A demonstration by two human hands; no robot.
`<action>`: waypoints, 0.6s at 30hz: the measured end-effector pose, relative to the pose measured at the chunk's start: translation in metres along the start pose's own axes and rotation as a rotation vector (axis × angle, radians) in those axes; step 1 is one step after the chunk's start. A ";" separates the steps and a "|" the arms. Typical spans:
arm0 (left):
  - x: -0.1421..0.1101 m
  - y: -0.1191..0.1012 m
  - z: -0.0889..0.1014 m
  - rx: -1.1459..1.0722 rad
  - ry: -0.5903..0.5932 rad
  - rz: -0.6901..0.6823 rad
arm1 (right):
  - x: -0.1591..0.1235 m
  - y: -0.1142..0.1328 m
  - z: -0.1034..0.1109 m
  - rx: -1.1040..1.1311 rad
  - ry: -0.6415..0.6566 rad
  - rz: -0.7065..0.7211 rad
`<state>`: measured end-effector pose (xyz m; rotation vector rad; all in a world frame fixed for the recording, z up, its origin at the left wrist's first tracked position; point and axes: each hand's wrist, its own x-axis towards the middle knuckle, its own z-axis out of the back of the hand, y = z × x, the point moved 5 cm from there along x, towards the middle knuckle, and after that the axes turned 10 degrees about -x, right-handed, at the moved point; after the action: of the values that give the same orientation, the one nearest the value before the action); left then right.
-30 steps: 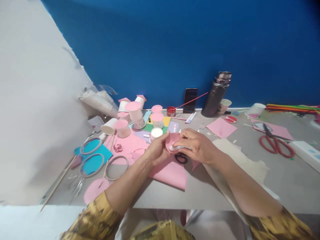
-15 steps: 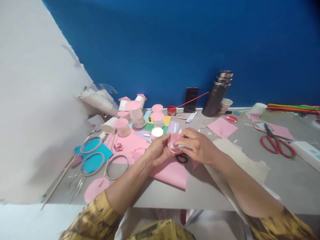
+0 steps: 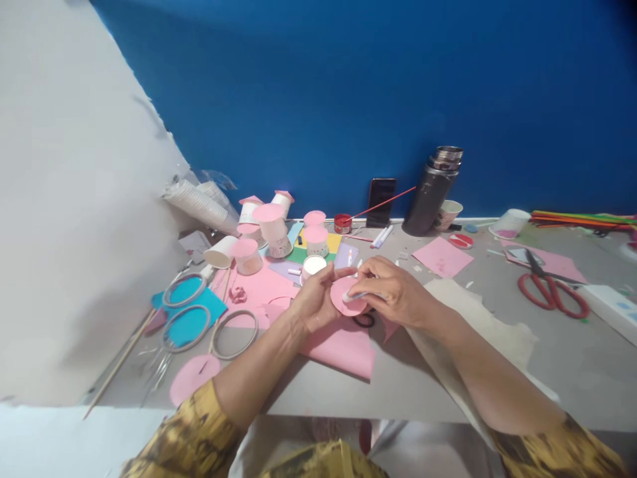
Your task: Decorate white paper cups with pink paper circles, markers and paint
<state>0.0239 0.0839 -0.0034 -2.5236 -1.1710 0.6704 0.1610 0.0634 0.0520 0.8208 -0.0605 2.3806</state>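
My left hand holds a round pink paper disc by its left side, palm turned up beneath it. In my right hand is a slim white stick with a rounded end, pinched between thumb and fingers. That end rests on the disc's face; whether it is a glue stick or a marker, I cannot tell. Just behind my left hand stands a short white paper cup. Below the hands lies a folded pink sheet, and dark scissor handles show partly beneath my right hand.
Several cups topped with pink discs stand at the back left, near tape rings and stacked paper cups. A dark flask, a phone and a red jar are behind. Red-handled scissors lie right.
The pink disc has tilted flatter, so more of its face shows. The white stick's end has shifted slightly across it. The whole view has moved a little.
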 end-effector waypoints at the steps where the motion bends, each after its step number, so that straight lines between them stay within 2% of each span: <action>1: -0.001 0.001 0.000 0.001 0.011 0.023 | 0.000 0.000 0.000 0.007 0.002 0.001; 6: -0.002 0.004 -0.002 0.003 0.039 0.053 | 0.002 0.002 0.002 0.014 -0.047 0.005; 11: -0.003 -0.001 -0.003 -0.027 -0.105 -0.121 | 0.001 0.000 0.006 -0.096 -0.147 -0.078; 14: -0.005 -0.002 -0.006 -0.009 -0.129 -0.158 | 0.000 0.001 0.003 -0.114 -0.137 -0.099; 18: -0.007 -0.001 -0.009 0.027 -0.102 -0.177 | 0.000 0.003 -0.004 -0.146 -0.103 -0.110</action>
<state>0.0236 0.0784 0.0067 -2.3528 -1.3897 0.7706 0.1569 0.0617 0.0497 0.8541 -0.2234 2.2015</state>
